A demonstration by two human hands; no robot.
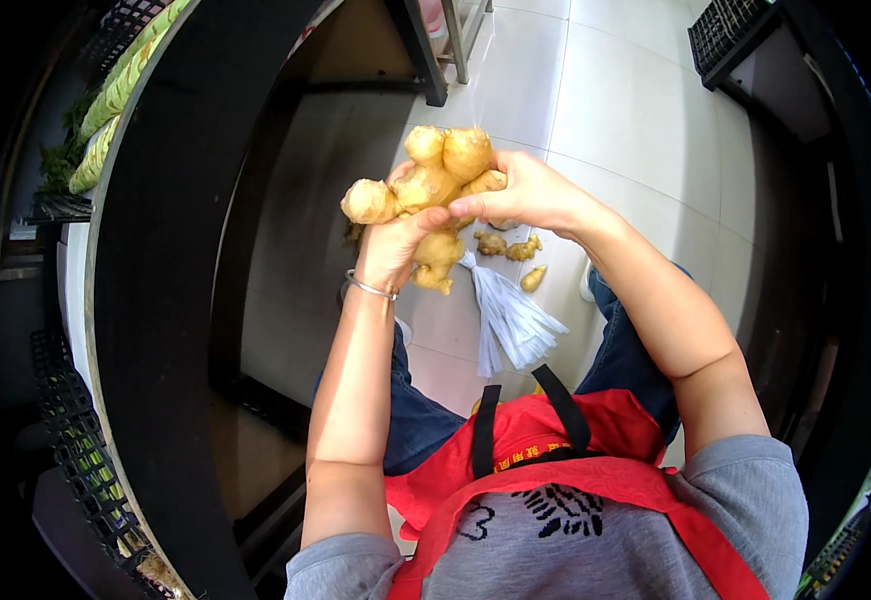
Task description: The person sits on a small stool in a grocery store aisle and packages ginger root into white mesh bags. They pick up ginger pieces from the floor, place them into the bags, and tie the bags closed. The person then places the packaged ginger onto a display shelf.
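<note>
A large, knobbly ginger root (426, 187) is held up in front of me between both hands. My left hand (398, 238) grips it from the left and below, the thumb lying across its middle; a metal bangle (372, 286) circles that wrist. From the right, my right hand (525, 191) closes on it, its thumb tip near the left thumb. Most of the fingers are hidden behind the ginger. On the floor beneath lie small ginger pieces (523, 247) and a bundle of whitish plastic strips (514, 311), gathered at one end and fanned out.
A dark shelf stand (172, 300) curves along my left, bearing green vegetables (116, 97) and black plastic baskets (79, 427). Another dark stand (825, 225) rises on the right. Ahead, metal legs (456, 41) stand on the tiled floor (623, 97). A red apron (450, 480) covers my lap.
</note>
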